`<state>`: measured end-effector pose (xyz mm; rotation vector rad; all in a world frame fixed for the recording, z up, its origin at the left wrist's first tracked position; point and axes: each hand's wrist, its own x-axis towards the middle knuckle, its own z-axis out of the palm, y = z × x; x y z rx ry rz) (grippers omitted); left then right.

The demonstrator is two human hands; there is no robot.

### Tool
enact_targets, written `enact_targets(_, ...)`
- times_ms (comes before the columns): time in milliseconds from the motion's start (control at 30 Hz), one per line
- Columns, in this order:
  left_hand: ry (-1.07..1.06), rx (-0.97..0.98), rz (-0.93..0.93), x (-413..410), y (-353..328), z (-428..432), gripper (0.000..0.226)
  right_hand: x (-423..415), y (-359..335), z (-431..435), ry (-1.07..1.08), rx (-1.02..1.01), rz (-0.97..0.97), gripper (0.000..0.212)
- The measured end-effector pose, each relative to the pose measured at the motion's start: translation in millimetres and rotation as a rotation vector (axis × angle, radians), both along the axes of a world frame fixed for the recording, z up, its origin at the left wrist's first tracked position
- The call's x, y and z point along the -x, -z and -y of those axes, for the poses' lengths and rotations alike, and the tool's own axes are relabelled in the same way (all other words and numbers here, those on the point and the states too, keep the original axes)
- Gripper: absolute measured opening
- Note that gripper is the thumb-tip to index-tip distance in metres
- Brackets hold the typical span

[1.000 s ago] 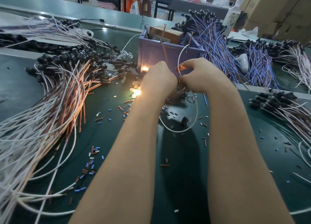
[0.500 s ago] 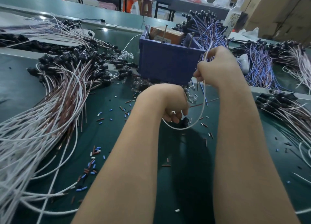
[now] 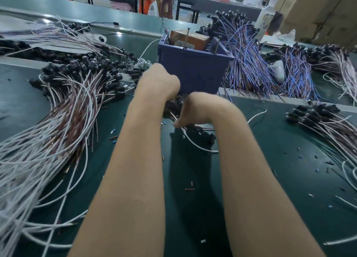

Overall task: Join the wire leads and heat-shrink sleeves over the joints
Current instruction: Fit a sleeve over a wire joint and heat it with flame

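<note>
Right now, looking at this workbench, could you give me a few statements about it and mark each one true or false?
1. A blue box stands just beyond the left hand and the right hand. True.
2. The box is empty. False: it holds a brown block with thin metal pins sticking up.
3. The bundle right of the box is made of blue wires. True.
4. A flame burns beside the left hand. False: no flame shows anywhere.
5. The green mat is swept clean. False: short bits of tubing lie scattered on it.
</note>
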<state>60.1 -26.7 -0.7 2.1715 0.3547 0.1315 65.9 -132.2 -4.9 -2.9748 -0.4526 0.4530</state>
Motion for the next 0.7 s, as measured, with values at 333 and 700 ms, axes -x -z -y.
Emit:
enact_targets(333,0.213,-0.042,-0.144,-1.9,7.2,4.8,0.049,-12.9,-2.8,17.8,0.167,-0.391,0.225,0.016)
enact_targets(700,0.01,0.235,0.404,-3.3,-0.7,34.0,0.02,1.3,-20.0,43.1,0.096,-0.352,0.08,0.019)
